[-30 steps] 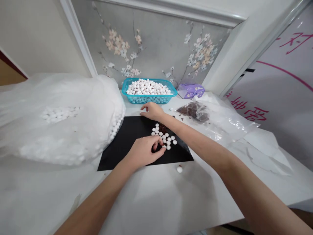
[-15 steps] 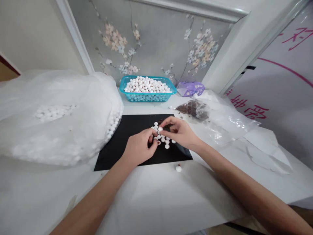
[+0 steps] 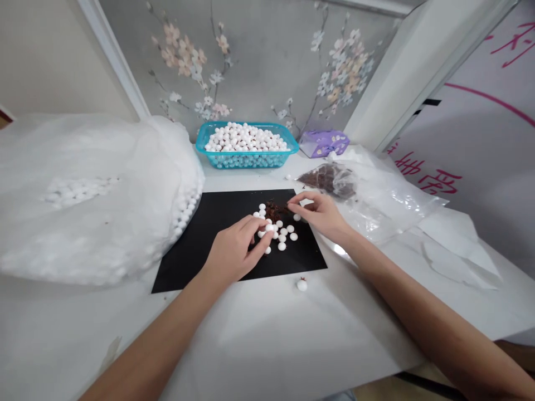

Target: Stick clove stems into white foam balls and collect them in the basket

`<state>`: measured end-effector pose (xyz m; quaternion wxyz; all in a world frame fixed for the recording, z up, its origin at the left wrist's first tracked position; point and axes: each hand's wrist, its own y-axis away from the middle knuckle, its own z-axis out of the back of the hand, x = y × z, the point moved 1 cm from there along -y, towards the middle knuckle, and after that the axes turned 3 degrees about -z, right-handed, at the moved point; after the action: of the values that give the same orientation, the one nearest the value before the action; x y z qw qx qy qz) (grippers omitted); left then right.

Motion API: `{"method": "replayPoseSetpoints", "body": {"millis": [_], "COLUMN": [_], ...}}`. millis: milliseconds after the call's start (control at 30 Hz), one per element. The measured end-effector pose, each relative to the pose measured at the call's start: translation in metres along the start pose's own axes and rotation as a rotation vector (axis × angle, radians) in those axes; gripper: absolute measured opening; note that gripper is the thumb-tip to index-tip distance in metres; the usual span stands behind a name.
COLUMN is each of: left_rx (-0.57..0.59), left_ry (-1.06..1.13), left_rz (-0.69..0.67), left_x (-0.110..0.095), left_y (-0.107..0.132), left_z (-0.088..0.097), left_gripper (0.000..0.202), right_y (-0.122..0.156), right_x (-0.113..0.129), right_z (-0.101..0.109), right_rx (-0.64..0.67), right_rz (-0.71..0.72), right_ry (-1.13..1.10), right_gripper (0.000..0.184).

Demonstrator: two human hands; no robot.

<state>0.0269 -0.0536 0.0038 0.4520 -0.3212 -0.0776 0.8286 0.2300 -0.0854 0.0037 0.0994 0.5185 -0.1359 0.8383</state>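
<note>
My left hand [image 3: 237, 246] pinches a small white ball [image 3: 270, 228] between thumb and fingertips, over a black mat [image 3: 188, 245]. Several more white balls [image 3: 282, 238] lie loose on the mat beside and below those fingertips. My right hand [image 3: 320, 214] is at the mat's right edge with thumb and index finger pressed together. Something tiny and dark seems to be in that pinch, too small to name. Just left of it sits a little heap of reddish-brown star-shaped pieces [image 3: 274, 210].
A teal basket [image 3: 246, 161] full of white balls stands against the wall. At left bulges a large translucent bag [image 3: 104, 234] of balls. A clear bag of brown pieces [image 3: 328, 179] and a purple packet [image 3: 324, 143] lie at right. One ball [image 3: 301, 284] rests near the front.
My right hand has moved right, away from the left hand and past the brown heap. The left hand now holds a white ball up. The camera view has shifted slightly.
</note>
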Motion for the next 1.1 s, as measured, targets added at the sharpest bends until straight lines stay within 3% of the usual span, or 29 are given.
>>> {"method": "replayPoseSetpoints", "body": {"millis": [100,233,467,600,900,1100], "left_rx": [0.067,0.142,0.309,0.31,0.305,0.298], "left_ry": [-0.04,-0.017,-0.083,-0.149,-0.197,-0.191], "left_rz": [-0.01,-0.136,-0.316,-0.338,-0.33,-0.313], "left_x": [-0.006,-0.012,-0.014,-0.011,-0.012,-0.01], "left_y": [0.0,0.001,0.007,0.006,0.006,0.006], "left_z": [0.005,0.007,-0.001,-0.002,-0.002,-0.002], "left_gripper": [0.028,0.024,0.017,0.017,0.017,0.017], "right_y": [-0.009,-0.012,-0.012,-0.009,-0.013,-0.015], "right_x": [-0.015,-0.022,-0.02,-0.015,-0.024,-0.026], "right_z": [0.006,0.004,0.007,0.005,0.001,0.004], "right_rx": [-0.077,-0.012,0.081,0.106,0.03,-0.096], "right_rz": [0.031,0.119,0.146,0.158,0.1,0.092], "right_ry": [0.151,0.267,0.223,0.286,0.339,0.331], "right_gripper": [0.018,0.019,0.021,0.017,0.012,0.014]}}
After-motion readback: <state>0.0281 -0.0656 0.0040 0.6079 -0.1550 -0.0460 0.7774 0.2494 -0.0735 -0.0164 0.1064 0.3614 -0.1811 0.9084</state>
